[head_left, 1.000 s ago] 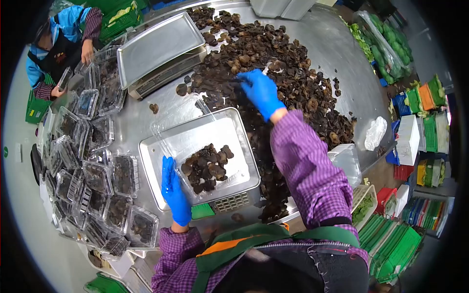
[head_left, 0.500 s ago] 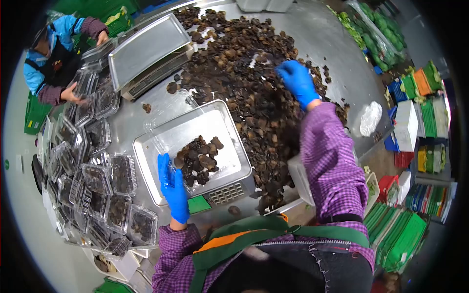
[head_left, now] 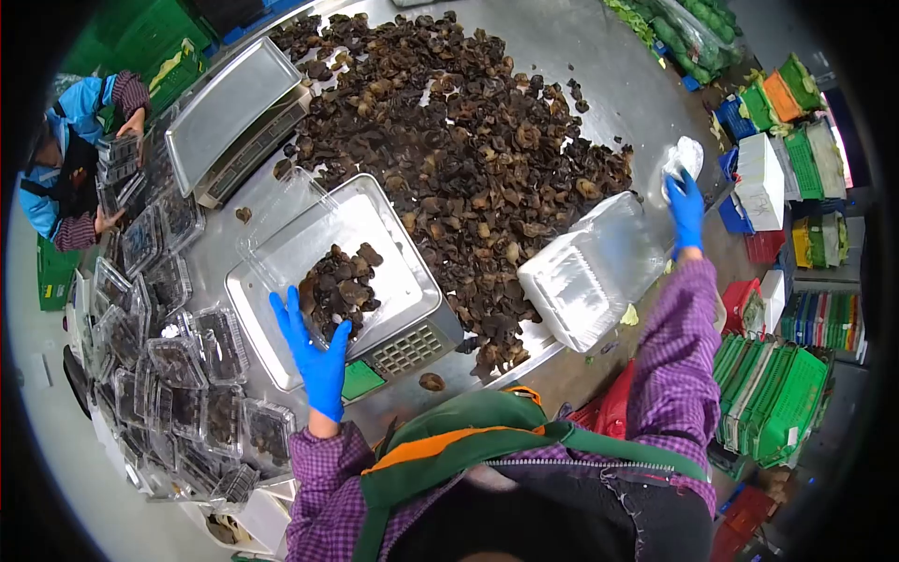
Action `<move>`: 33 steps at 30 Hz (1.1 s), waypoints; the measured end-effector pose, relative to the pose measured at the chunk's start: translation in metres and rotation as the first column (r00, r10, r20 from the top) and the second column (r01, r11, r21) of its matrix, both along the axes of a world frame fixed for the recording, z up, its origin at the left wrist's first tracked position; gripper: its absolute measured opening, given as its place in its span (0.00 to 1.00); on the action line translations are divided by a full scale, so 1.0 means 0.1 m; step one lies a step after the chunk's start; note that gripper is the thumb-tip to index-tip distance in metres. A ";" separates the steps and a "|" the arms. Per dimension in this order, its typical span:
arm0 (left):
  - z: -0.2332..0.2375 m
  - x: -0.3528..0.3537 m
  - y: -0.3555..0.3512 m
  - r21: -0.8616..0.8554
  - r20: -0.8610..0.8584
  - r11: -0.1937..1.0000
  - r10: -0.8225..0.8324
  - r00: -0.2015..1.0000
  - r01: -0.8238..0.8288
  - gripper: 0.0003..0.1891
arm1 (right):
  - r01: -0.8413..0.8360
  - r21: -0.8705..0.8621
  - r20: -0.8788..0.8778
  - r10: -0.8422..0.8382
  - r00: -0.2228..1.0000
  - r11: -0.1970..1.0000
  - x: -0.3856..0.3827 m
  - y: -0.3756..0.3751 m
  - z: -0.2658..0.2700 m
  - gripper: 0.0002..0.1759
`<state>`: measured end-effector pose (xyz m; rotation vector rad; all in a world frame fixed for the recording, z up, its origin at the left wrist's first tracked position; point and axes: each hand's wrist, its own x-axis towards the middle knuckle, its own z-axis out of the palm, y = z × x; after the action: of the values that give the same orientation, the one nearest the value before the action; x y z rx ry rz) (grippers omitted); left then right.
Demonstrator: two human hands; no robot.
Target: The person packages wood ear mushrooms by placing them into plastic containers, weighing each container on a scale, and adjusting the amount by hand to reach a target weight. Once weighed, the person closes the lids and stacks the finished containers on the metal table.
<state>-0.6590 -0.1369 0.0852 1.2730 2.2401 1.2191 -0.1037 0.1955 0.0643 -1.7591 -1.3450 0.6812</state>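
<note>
My left hand (head_left: 315, 361), in a blue glove, has its fingers spread at the near edge of an open clear plastic box (head_left: 367, 314) on the scale's metal tray (head_left: 398, 272). A clump of wood ear mushrooms (head_left: 339, 288) lies in the box, whose lid (head_left: 281, 215) tilts back. Out to the right, my gloved right hand (head_left: 686, 208) has its fingers on a crumpled clear plastic bag (head_left: 685, 157), seemingly gripping it. A large pile of loose wood ears (head_left: 468, 159) covers the middle of the metal table.
Filled clear boxes (head_left: 220, 342) crowd the left side. A second scale (head_left: 234, 112) stands behind. A bagged stack of clear boxes (head_left: 576, 281) lies right of the pile. Another person (head_left: 70, 159) holds boxes at the far left. Green crates (head_left: 782, 403) stand at the right.
My right hand has left the mushroom pile and moved right to the plastic bag. My left fingers have spread. The view has shifted, and the other person now holds stacked boxes.
</note>
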 end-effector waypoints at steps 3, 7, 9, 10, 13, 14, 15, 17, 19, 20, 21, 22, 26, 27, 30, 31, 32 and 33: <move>-0.13 -0.05 0.00 0.019 0.045 1.000 -0.007 0.999 0.006 0.44 | -0.397 -0.195 0.049 0.413 0.909 0.897 -1.82 0.05 0.22 0.53; -0.13 -0.10 -0.11 -0.003 0.075 0.997 0.075 0.994 -0.075 0.42 | -0.615 -0.460 0.402 0.767 0.499 0.641 -3.31 -0.34 -0.52 0.62; -0.07 -0.13 -0.22 -0.001 0.181 0.992 0.125 0.975 -0.127 0.40 | -0.730 -0.330 0.514 0.762 0.394 0.599 -3.58 -0.36 -0.67 0.46; -0.03 -0.14 -0.26 0.001 0.268 0.987 0.156 0.951 -0.162 0.40 | -0.820 -0.198 0.454 0.791 0.409 0.538 -3.54 -0.21 -0.83 0.39; 0.00 -0.11 -0.36 0.030 0.263 0.983 0.167 0.950 -0.181 0.41 | -0.771 -0.052 0.419 0.714 0.560 0.635 -3.35 -0.04 -0.78 0.21; -0.01 -0.11 -0.38 0.044 0.228 0.988 0.137 0.964 -0.151 0.42 | -0.748 -0.227 0.355 0.768 0.532 0.623 -3.34 -0.02 -0.47 0.19; -0.05 -0.10 -0.39 0.069 0.178 0.989 0.115 0.977 -0.129 0.43 | -0.731 -0.071 0.440 0.679 0.588 0.679 -3.23 0.01 -0.57 0.19; -0.03 -0.06 -0.36 0.078 0.107 0.990 0.107 0.988 -0.116 0.44 | -0.733 -0.064 0.483 0.664 0.570 0.677 -3.10 -0.06 -0.40 0.24; 0.04 -0.01 -0.28 0.101 0.051 0.992 0.068 0.996 -0.073 0.46 | -0.754 -0.015 0.487 0.663 0.568 0.657 -3.09 -0.21 -0.16 0.25; 0.08 0.01 -0.23 0.101 0.053 0.992 0.074 0.996 -0.080 0.46 | -0.795 -0.018 0.402 0.733 0.550 0.606 -3.18 -0.37 0.06 0.26; 0.12 0.03 -0.19 0.133 0.050 0.990 0.048 0.998 -0.055 0.46 | -0.832 -0.015 0.310 0.794 0.523 0.555 -3.28 -0.53 0.27 0.27; 0.14 0.04 -0.15 0.163 0.044 0.986 0.021 0.999 -0.028 0.47 | -0.876 0.007 0.264 0.844 0.466 0.482 -3.39 -0.67 0.44 0.26; 0.16 0.03 -0.08 0.209 -0.001 0.978 -0.006 1.000 0.006 0.51 | -0.964 0.121 0.147 0.956 0.253 0.236 -3.89 -1.23 0.85 0.23; 0.15 0.02 -0.08 0.205 -0.016 0.979 -0.010 1.000 0.013 0.52 | -0.980 0.099 0.108 0.977 0.184 0.173 -4.02 -1.34 0.86 0.23; 0.15 0.03 -0.03 0.257 -0.006 0.966 -0.029 1.000 0.030 0.53 | -0.998 0.038 0.195 0.979 0.059 0.053 -4.37 -1.56 0.58 0.29; 0.14 0.03 0.02 0.298 -0.008 0.954 -0.042 0.999 0.042 0.48 | -1.000 0.009 0.224 0.974 0.024 0.023 -4.43 -1.61 0.53 0.34; 0.03 -0.02 0.02 0.301 -0.007 0.953 -0.035 0.999 0.036 0.48 | -1.000 0.008 0.227 0.974 0.018 0.016 -4.46 -1.62 0.50 0.34; -0.16 -0.08 0.01 0.206 -0.214 0.974 -0.045 0.976 0.090 0.43 | -0.997 -0.062 0.263 0.964 0.028 0.046 -4.49 -1.62 0.48 0.38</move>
<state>-0.6670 -0.1360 0.0691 1.6141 2.2298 1.3913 -0.5527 0.0339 0.1119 -0.4010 -2.7507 1.0395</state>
